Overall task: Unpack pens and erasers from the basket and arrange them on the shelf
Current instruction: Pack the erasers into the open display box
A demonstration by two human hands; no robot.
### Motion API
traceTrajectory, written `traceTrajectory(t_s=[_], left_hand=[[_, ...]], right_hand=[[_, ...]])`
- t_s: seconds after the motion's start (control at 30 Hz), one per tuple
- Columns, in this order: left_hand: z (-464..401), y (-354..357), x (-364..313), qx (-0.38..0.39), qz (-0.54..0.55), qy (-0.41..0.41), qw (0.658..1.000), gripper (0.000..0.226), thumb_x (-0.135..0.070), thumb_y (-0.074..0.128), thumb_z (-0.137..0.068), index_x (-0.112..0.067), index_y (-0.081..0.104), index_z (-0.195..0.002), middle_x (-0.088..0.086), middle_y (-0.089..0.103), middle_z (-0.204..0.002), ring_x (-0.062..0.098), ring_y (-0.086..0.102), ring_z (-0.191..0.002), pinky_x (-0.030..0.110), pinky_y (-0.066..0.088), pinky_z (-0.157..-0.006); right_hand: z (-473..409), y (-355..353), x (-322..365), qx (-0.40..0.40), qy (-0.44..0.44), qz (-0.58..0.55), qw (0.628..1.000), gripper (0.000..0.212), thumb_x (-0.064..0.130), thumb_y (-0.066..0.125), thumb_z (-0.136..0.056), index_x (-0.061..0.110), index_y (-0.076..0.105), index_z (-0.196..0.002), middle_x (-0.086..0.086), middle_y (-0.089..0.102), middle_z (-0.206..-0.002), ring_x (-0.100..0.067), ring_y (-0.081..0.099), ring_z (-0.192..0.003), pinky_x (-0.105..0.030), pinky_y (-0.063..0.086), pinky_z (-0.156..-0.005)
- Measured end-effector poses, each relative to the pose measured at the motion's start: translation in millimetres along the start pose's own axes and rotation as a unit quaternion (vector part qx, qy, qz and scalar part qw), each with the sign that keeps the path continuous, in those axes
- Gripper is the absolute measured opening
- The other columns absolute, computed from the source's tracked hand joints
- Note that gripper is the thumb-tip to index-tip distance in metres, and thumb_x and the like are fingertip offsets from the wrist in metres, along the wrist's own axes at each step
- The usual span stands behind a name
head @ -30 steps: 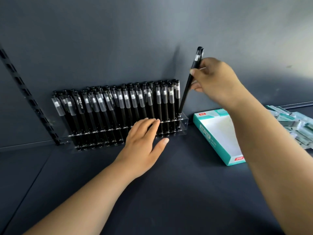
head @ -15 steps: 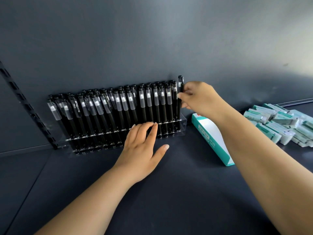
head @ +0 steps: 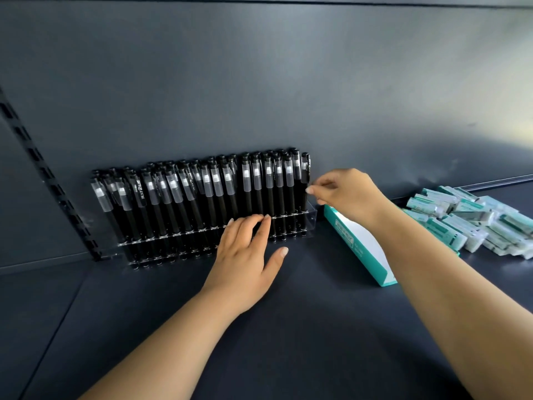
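Observation:
A clear acrylic pen holder [head: 311, 219] stands against the shelf's back wall, filled with a long row of black pens [head: 202, 194] with clear caps. My left hand [head: 245, 255] lies flat on the shelf, its straight fingers touching the holder's front. At the row's right end my right hand [head: 346, 194] pinches the side of the last black pen [head: 305, 168], which stands upright in its slot. A heap of teal-and-white packed erasers [head: 476, 220] lies on the shelf at the right.
An open teal and white cardboard box [head: 360, 243] lies just right of the holder, under my right forearm. The dark shelf board [head: 288, 327] stretches toward me. A slotted upright rail [head: 54, 186] runs along the left wall.
My right hand lowered the black pen from above the row into the holder's last right slot. My left hand stayed at the holder's front.

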State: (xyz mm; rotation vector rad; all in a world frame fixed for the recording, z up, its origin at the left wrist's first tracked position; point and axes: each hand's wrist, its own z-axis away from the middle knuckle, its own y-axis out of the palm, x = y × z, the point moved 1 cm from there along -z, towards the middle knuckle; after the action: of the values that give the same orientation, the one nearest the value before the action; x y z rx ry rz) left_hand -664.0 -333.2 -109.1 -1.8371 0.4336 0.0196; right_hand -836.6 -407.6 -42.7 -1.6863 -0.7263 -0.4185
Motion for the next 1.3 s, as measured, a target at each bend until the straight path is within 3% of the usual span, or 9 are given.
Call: traceTrajectory(t_s=[0.13, 0.23, 0.5, 0.6, 0.7, 0.9, 1.07, 1.17, 1.3], left_hand=[[6, -8, -15, -0.096, 0.113, 0.015, 0.989, 0.058, -0.049, 0.026, -0.093, -0.016, 0.037, -0.139, -0.004, 0.041, -0.139, 0.008, 0.024, -0.131, 0.005, 0.0, -0.1], [11, -6, -42, -0.04, 0.159, 0.027, 0.986, 0.039, -0.031, 0.038, -0.097, -0.02, 0.046, -0.134, -0.008, 0.046, -0.136, 0.005, 0.033, -0.128, 0.006, 0.014, -0.097], [-8, 22, -115, 0.068, 0.035, 0.097, 0.992, 0.052, -0.045, 0.035, -0.095, -0.029, 0.026, -0.143, -0.012, 0.019, -0.152, 0.004, 0.005, -0.141, 0.017, 0.007, -0.109], [-11, 29, -131, 0.079, 0.013, 0.053, 0.995, 0.057, -0.059, 0.03, -0.09, -0.028, 0.035, -0.138, -0.012, 0.033, -0.146, 0.004, 0.017, -0.138, 0.015, 0.015, -0.105], [-8, 26, -143, 0.04, -0.024, 0.01, 0.999, 0.087, -0.074, 0.009, -0.062, -0.027, 0.046, -0.125, -0.017, 0.041, -0.126, 0.003, 0.033, -0.126, 0.012, 0.023, -0.095], [-22, 26, -193, -0.021, 0.041, -0.038, 0.998, 0.086, -0.08, 0.023, -0.063, -0.022, 0.059, -0.116, -0.022, 0.044, -0.111, -0.008, 0.036, -0.107, 0.001, 0.017, -0.089], [-63, 39, -242, 0.067, 0.041, -0.007, 0.997, 0.044, -0.052, 0.049, -0.086, -0.025, 0.056, -0.119, -0.019, 0.051, -0.117, 0.001, 0.041, -0.118, 0.005, 0.021, -0.083], [-98, 48, -253, 0.13, 0.028, -0.019, 0.991, 0.058, -0.051, 0.055, -0.084, -0.025, 0.041, -0.134, -0.009, 0.044, -0.138, 0.008, 0.036, -0.128, 0.015, 0.024, -0.094], [-125, 68, -256, 0.205, 0.006, -0.042, 0.978, 0.079, -0.057, 0.062, -0.075, -0.023, 0.031, -0.14, -0.002, 0.039, -0.143, 0.016, 0.036, -0.129, 0.028, 0.032, -0.101]], right_hand=[[27, -25, -17, -0.046, 0.004, 0.049, 0.998, 0.019, 0.027, 0.059, -0.087, 0.014, 0.069, -0.096, 0.004, 0.06, -0.084, -0.012, 0.055, -0.084, -0.014, 0.03, -0.063], [52, -41, -41, -0.039, 0.007, 0.098, 0.994, 0.024, 0.031, 0.054, -0.09, 0.012, 0.068, -0.094, -0.002, 0.066, -0.089, -0.021, 0.058, -0.088, -0.023, 0.035, -0.068], [91, -66, -116, 0.121, -0.083, 0.177, 0.973, 0.036, 0.042, 0.041, -0.093, 0.015, 0.065, -0.1, -0.004, 0.065, -0.107, -0.02, 0.056, -0.098, -0.033, 0.042, -0.086], [84, -81, -136, 0.163, -0.174, 0.151, 0.959, 0.034, 0.041, 0.043, -0.092, 0.017, 0.063, -0.107, 0.001, 0.063, -0.114, -0.016, 0.055, -0.105, -0.032, 0.041, -0.091], [74, -105, -158, 0.164, -0.231, 0.138, 0.949, 0.035, 0.038, 0.047, -0.092, 0.016, 0.061, -0.114, 0.002, 0.06, -0.119, -0.011, 0.054, -0.103, -0.025, 0.038, -0.093], [40, -151, -208, 0.13, -0.154, 0.108, 0.974, 0.034, 0.038, 0.052, -0.089, 0.021, 0.06, -0.118, 0.003, 0.057, -0.127, -0.014, 0.052, -0.107, -0.017, 0.031, -0.081], [32, -155, -231, 0.191, -0.161, 0.126, 0.96, 0.043, 0.039, 0.055, -0.088, 0.016, 0.056, -0.124, 0.002, 0.049, -0.136, -0.012, 0.044, -0.123, -0.009, 0.023, -0.093], [32, -157, -234, 0.197, -0.177, 0.124, 0.956, 0.05, 0.04, 0.058, -0.085, 0.02, 0.05, -0.131, 0.006, 0.04, -0.143, -0.007, 0.033, -0.131, -0.006, 0.016, -0.095], [30, -160, -240, 0.21, -0.195, 0.149, 0.946, 0.056, 0.04, 0.059, -0.085, 0.024, 0.043, -0.136, 0.007, 0.033, -0.147, -0.006, 0.027, -0.135, -0.008, 0.013, -0.099]])
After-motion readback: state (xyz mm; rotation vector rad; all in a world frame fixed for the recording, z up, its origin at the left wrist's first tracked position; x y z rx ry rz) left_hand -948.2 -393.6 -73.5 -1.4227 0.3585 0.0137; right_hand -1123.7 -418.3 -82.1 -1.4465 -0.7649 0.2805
